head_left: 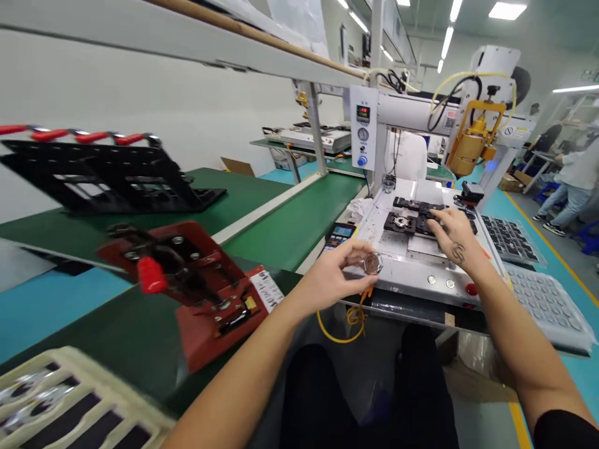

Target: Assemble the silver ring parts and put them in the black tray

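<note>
My left hand (334, 271) pinches a small round metal ring part (373, 264) just above the near edge of the white machine bed (412, 268). My right hand (453, 236) reaches onto the bed with fingers curled over a black fixture (412, 221); I cannot make out anything in them. A second round part sits in the fixture's left nest (399, 221).
A dispensing machine with a yellow head (472, 140) and control box (364, 128) stands behind the bed. A red toggle-clamp jig (187, 280) and black frame (107, 174) lie to the left on green belts. Trays of parts (547, 302) sit on the right. People stand far right.
</note>
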Tool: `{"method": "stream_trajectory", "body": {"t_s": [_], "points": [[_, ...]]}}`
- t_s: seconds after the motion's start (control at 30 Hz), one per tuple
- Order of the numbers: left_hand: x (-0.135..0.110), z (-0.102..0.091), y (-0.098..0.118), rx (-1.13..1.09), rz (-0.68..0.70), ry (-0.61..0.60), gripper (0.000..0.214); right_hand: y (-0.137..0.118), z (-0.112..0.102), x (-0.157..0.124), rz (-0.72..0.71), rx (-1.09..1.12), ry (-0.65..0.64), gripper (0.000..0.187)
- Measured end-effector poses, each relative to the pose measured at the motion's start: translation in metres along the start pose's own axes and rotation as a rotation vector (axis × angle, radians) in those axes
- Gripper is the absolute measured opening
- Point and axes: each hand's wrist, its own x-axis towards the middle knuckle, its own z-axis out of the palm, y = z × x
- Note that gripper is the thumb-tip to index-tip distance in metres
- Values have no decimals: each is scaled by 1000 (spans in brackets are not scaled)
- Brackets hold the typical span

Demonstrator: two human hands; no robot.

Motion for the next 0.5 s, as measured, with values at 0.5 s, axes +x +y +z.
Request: {"method": "stream_trajectory", "body": {"t_s": [0.5], "points": [[-52,165,-94,102,-37,-391,40,34,-1,-212,384,-80,507,29]]}}
